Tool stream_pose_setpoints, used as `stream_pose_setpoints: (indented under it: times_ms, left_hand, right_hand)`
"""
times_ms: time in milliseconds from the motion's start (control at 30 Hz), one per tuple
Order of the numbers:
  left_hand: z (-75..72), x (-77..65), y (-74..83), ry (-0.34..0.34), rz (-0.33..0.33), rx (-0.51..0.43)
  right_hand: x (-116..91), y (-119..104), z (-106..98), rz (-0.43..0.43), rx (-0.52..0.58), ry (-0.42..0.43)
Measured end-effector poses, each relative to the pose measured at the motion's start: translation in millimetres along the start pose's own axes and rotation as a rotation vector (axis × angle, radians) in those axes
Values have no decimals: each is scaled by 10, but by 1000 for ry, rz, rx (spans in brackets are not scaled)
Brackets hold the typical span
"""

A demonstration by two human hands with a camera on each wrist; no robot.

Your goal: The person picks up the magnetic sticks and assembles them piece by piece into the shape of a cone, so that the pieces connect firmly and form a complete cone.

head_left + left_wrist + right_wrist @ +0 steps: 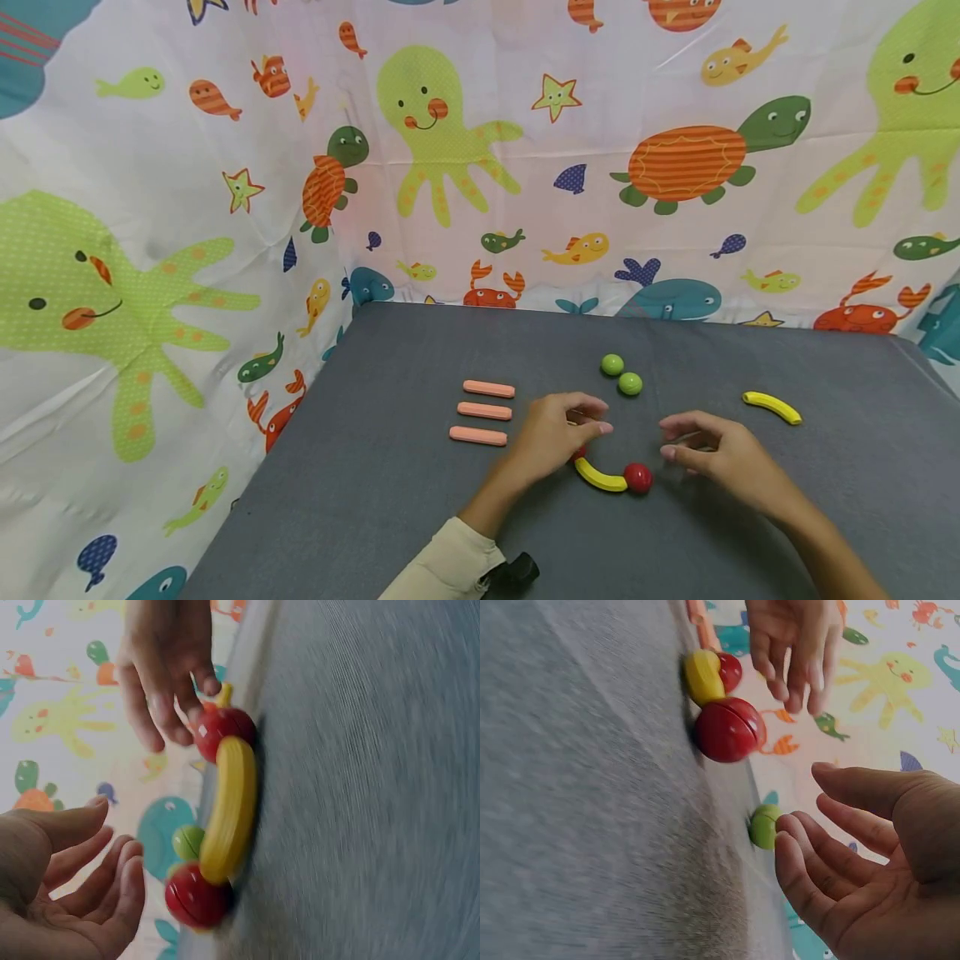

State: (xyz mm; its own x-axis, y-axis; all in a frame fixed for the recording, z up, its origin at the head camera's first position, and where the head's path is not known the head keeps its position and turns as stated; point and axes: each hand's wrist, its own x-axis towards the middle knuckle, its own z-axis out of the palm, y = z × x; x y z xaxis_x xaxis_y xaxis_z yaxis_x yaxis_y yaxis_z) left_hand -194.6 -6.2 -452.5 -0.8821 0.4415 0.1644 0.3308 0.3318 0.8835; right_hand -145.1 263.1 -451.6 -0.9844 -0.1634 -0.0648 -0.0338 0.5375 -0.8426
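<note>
1. Yellow curved piece (601, 477) lies on the grey tabletop (337, 500), bowing toward seven o'clock; I read every clock direction from it in my head view, twelve being straight up.
2. At three o'clock I see a red ball (639, 477) touching its end. Between ten and eleven, a second red ball (196, 896) sits at the other end, partly hidden by a hand in the head view.
3. My left hand (553, 433) hovers between ten and eleven o'clock, just beside that second ball; its fingers are loosely bent, thumb moderately apart, nothing held.
4. My right hand (716, 457) hovers near three o'clock, beyond the first ball and apart from it, likewise half-spread, fingers softly bent, nothing held.
5. Toward twelve, well apart from the piece, I have two green balls (630, 383) just beside each other.
6. At ten o'clock, past my left hand, three salmon-pink rods (484, 411) lie in a row, spaced apart.
7. Between two and three, beyond my right hand, I see another yellow stick (772, 407), also curved.
8. Printed cloth (480, 25) hangs behind the table.
</note>
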Motion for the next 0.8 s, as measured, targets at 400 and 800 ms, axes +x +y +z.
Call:
stream_pose_setpoints:
  times_ms: [400, 800]
  left_hand:
    - [224, -130, 123, -131, -60, -9]
    - [341, -148, 82, -197, -78, 14]
  right_hand:
    - [158, -19, -189, -35, -118, 162]
    - [172, 157, -402, -49, -127, 338]
